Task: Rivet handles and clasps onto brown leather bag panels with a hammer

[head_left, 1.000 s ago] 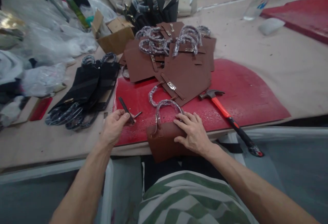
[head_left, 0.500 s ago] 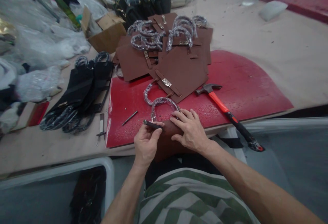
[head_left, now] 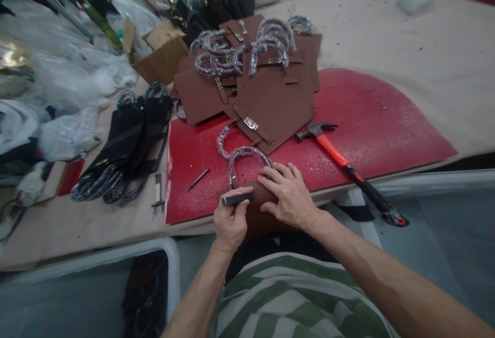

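Note:
My left hand (head_left: 231,222) is closed round a short dark rod-shaped tool (head_left: 236,199), held nearly level over a brown leather bag panel (head_left: 263,219). The panel lies at the front edge of the red board (head_left: 185,204) and hangs over it. Its plastic-wrapped handle (head_left: 249,152) arches away from me. My right hand (head_left: 288,193) lies with fingers spread on the panel, by the right foot of the handle. To the right rests a claw hammer (head_left: 336,157) with an orange and black grip, its end jutting past the board.
Brown bag panels (head_left: 274,90) with wrapped handles are piled behind. A thin metal rod (head_left: 198,179) lies on the board at left. Black bag panels (head_left: 127,131), a cardboard box (head_left: 162,54) and plastic wrapping (head_left: 69,80) occupy the left. Grey bins (head_left: 174,276) stand below the table edge.
My left hand has moved slightly right and down with the dark tool, closer to my right hand. My right hand stays on the panel. The view has shifted a little.

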{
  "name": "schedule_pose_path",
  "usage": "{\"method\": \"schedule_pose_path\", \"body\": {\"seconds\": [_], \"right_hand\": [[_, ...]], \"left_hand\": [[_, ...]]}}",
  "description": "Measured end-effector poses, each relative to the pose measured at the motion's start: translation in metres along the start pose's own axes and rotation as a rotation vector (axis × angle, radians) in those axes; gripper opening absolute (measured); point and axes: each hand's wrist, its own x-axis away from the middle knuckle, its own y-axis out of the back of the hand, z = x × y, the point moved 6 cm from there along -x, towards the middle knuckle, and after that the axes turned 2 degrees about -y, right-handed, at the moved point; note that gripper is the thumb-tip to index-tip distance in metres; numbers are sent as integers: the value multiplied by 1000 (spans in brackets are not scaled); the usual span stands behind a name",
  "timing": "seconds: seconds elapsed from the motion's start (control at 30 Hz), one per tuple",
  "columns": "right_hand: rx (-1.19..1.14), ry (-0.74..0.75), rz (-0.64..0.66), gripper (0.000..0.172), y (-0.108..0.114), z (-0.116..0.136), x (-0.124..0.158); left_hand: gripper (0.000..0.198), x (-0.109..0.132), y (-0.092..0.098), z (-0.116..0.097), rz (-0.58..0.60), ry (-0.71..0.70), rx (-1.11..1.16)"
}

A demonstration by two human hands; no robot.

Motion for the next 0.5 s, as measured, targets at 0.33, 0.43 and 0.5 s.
{"method": "schedule_pose_path", "body": {"seconds": [0.33, 0.43, 0.5], "right_hand": [[-4, 13, -12, 71, -1, 0, 1], [-2, 9, -8, 72, -1, 0, 1], [-3, 4, -6, 73, -1, 0, 0]], "left_hand": [[18, -3, -2, -9, -3, -145, -20], [19, -4, -2, -10, 3, -167, -33], [17, -4, -4, -10, 12, -175, -54]]}}
